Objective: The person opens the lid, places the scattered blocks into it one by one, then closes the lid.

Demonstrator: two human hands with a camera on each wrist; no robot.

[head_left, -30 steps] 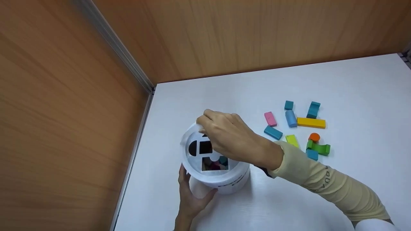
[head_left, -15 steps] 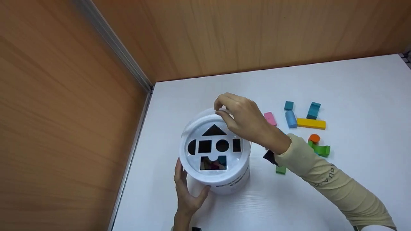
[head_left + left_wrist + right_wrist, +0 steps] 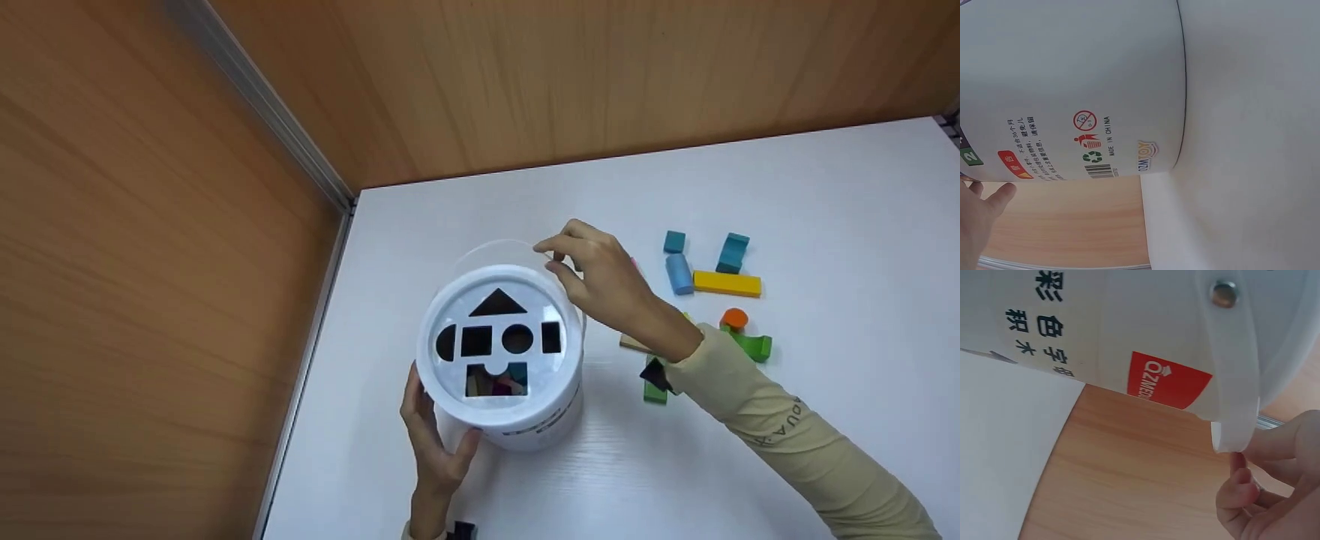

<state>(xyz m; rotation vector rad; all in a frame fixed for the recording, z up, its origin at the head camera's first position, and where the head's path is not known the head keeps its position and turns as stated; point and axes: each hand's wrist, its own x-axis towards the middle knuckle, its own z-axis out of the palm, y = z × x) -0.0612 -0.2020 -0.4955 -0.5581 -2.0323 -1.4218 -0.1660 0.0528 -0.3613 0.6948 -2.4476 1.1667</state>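
A white toy bucket (image 3: 551,427) stands upright on the table, its white lid (image 3: 495,409) fitted on top. Cut into the lid are a triangle, half circle, square, circle and other openings; coloured blocks show through the largest. My left hand (image 3: 437,450) holds the bucket's left side, thumb toward the front and fingers round the wall, partly hidden behind it. Behind the lid's far rim arches a clear white plastic handle (image 3: 491,246). My right hand (image 3: 604,277) pinches this handle at the back right; the right wrist view shows the strap (image 3: 1233,382) running down to the fingertips.
Right of the bucket lie loose blocks, among them a yellow bar (image 3: 727,283), a blue cylinder (image 3: 679,274), an orange round piece (image 3: 734,319) and a green arch (image 3: 752,346). The right forearm covers some. Wooden panels (image 3: 570,82) border the table's back and left.
My right hand has moved from over the lid to the back right, uncovering the cut-outs. The handle has swung backward from the lid's rim. My left hand stays on the bucket.
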